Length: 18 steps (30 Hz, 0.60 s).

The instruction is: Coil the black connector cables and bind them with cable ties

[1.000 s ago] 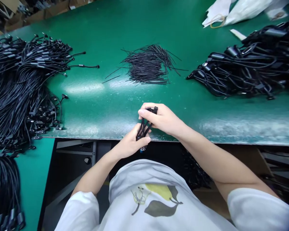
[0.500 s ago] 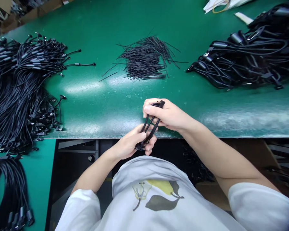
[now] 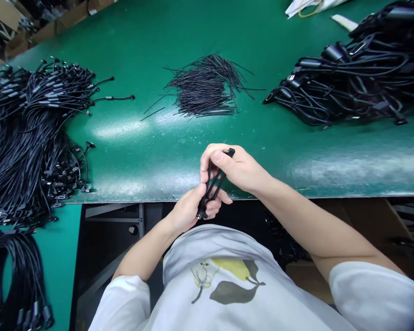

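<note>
A black cable (image 3: 214, 184), folded into a narrow coil, hangs between my two hands at the front edge of the table. My left hand (image 3: 190, 205) grips the lower end, its thumb along the coil and some fingertips stretched out past it. From above, my right hand (image 3: 232, 168) pinches the upper loop between thumb and fingers. One connector (image 3: 229, 152) sticks up over the right hand. Another connector (image 3: 202, 214) shows below, by the left palm. Parts of the coil are hidden by the fingers.
Thin black ties (image 3: 207, 89) lie heaped mid-table. A large pile of straight cables (image 3: 31, 133) covers the left side, with a looped bundle (image 3: 24, 271) on a lower green surface. Coiled cables (image 3: 348, 82) are heaped at right, near a white bag (image 3: 307, 8).
The coil first rose slightly to the right, then came back a little left. My left thumb has shifted up along it, and the left fingers have spread more.
</note>
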Motion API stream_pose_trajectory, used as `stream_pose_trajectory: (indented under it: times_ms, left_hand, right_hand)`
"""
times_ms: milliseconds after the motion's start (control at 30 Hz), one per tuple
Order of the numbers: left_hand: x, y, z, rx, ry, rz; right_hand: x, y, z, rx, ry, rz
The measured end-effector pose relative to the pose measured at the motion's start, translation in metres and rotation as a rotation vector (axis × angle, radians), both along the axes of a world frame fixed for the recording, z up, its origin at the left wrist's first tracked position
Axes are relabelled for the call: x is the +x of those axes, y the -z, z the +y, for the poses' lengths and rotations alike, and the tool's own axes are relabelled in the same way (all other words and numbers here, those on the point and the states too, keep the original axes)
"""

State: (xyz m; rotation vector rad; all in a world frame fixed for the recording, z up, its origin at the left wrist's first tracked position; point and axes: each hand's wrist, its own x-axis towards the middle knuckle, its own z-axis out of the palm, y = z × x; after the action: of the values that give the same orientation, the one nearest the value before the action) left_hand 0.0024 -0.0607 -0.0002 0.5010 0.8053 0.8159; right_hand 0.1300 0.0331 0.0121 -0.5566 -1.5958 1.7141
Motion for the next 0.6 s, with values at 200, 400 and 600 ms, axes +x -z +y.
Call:
stream_pose_trajectory:
  times_ms: [200, 400, 600]
  left_hand:
    - [0.002, 0.005, 0.001, 0.200, -0.071, 0.108]
    - [-0.011, -0.014, 0.012, 0.529, 0.180, 0.634]
    - [-0.022, -0.001, 0.028, 0.413, 0.123, 0.709]
  right_hand:
    - [-0.004, -0.016, -0.014, -0.134, 0.222, -0.044]
    - [-0.002, -0.009, -0.010, 0.015, 0.388, -0.136]
    - [0.030, -0.023, 0.002, 0.736, 0.457, -0.421]
